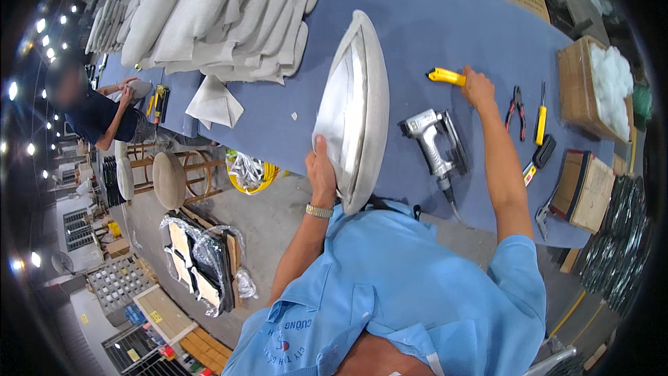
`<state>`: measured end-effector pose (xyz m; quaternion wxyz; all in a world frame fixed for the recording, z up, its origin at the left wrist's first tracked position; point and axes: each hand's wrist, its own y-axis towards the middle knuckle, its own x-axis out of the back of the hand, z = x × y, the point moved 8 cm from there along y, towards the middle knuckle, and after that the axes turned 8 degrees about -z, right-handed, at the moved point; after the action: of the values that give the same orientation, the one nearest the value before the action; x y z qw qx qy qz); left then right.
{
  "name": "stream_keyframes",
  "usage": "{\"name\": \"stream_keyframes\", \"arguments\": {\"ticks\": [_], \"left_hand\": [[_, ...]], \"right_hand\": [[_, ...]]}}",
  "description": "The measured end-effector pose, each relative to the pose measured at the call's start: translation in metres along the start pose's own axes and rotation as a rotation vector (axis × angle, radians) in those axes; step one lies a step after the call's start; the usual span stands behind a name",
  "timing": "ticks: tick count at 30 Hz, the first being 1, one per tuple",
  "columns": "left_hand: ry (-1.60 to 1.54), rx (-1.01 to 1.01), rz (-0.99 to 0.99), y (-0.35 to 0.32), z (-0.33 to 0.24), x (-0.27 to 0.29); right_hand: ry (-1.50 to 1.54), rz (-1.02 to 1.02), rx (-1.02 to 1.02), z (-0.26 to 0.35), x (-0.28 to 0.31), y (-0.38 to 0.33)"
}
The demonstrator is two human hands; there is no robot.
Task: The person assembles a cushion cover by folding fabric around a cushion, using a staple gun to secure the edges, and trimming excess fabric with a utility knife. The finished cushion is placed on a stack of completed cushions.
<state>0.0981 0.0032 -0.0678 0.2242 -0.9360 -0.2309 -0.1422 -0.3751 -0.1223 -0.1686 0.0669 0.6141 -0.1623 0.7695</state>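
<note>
My left hand (pixel 321 174) grips the lower left side of a grey fabric-covered seat cushion (pixel 376 97), thumb on its pale, shiny underside. The cushion is tipped up on its edge over the blue-grey table. To the right, my right hand (pixel 478 89) reaches out with its fingers closed around one end of a yellow utility knife (pixel 444 76), low over the tabletop. Between the cushion and my right forearm lies a silver pneumatic staple gun (pixel 435 145), its hose running toward the near edge.
Right of my forearm lie pliers (pixel 515 113), a yellow-handled screwdriver (pixel 541 122) and a black-handled tool (pixel 540 157). A carton of white stuffing (pixel 581 83) stands beyond. Stacked grey fabric covers (pixel 229 21) fill the far left. Another person (pixel 104 108) works at the left.
</note>
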Motion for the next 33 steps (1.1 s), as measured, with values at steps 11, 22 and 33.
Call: {"name": "stream_keyframes", "arguments": {"ticks": [11,22,33], "left_hand": [[0.286,-1.211,0.243,0.012,-0.216,-0.118],[0.213,-1.0,0.26,0.101,-0.224,-0.176],[0.214,-0.984,0.369,0.121,-0.231,-0.184]], "right_hand": [[0.792,-0.183,-0.089,0.017,0.069,-0.025],[1.705,-0.438,-0.051,0.116,0.133,-0.081],[1.608,-0.556,-0.139,0.212,0.133,-0.04]]}}
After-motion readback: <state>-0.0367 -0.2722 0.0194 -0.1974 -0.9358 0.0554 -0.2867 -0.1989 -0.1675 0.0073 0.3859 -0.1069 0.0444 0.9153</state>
